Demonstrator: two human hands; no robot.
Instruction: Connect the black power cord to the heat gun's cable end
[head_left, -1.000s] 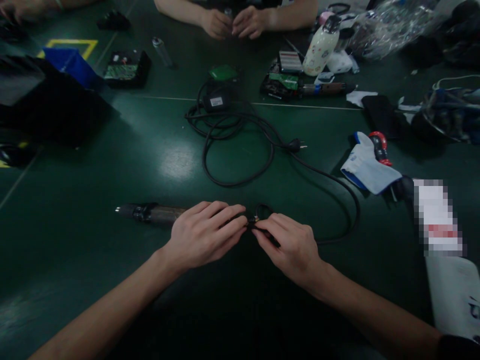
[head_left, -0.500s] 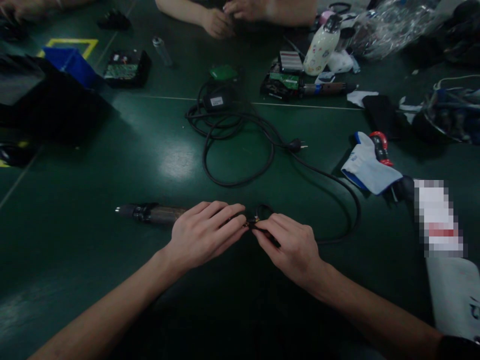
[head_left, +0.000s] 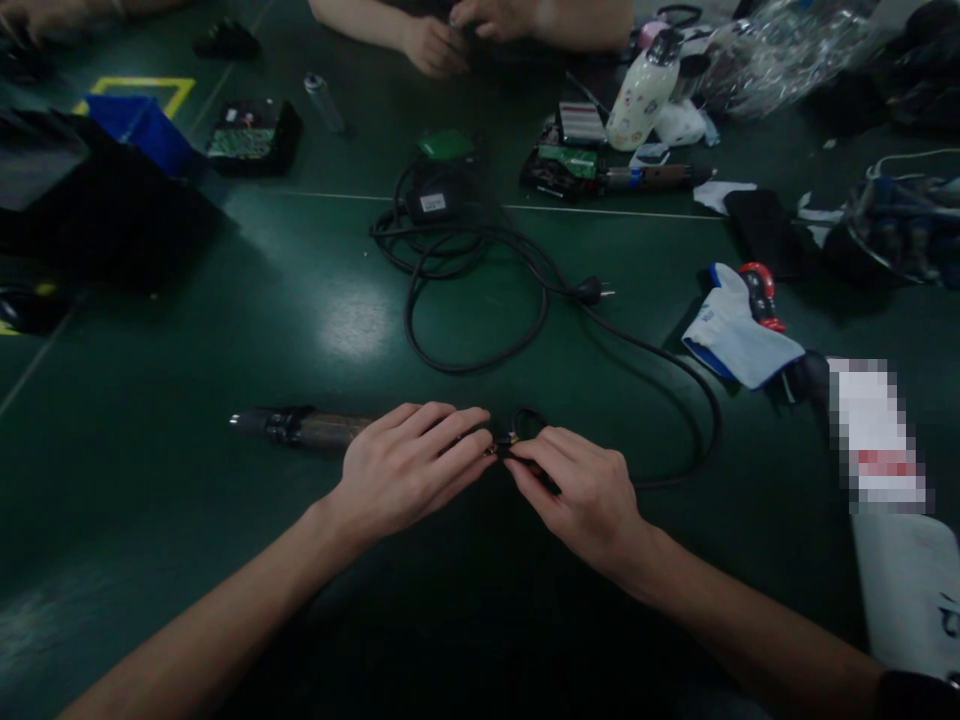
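Note:
A dark, cylindrical electric screwdriver (head_left: 326,430) lies on the green table, its metal tip pointing left. My left hand (head_left: 409,465) is closed over its rear part, with the fingers bent round and hiding much of the body. Close beside it, my right hand (head_left: 589,490) pinches the black cable (head_left: 531,413) where it meets the tool's rear end. Small brass-coloured bits show between the two hands' fingertips. What exactly the right fingertips press on is partly hidden.
Beyond my hands the cable loops toward a black adapter (head_left: 433,203) and a plug (head_left: 592,291). To the right lie a white-blue glove (head_left: 739,330) and a dark phone (head_left: 761,230). Further back are a bottle (head_left: 643,95), an opened circuit-board unit (head_left: 559,165) and a co-worker's hands (head_left: 439,45).
My hands and the screwdriver stay practically in place. Across the table, the co-worker's fingers have shifted slightly.

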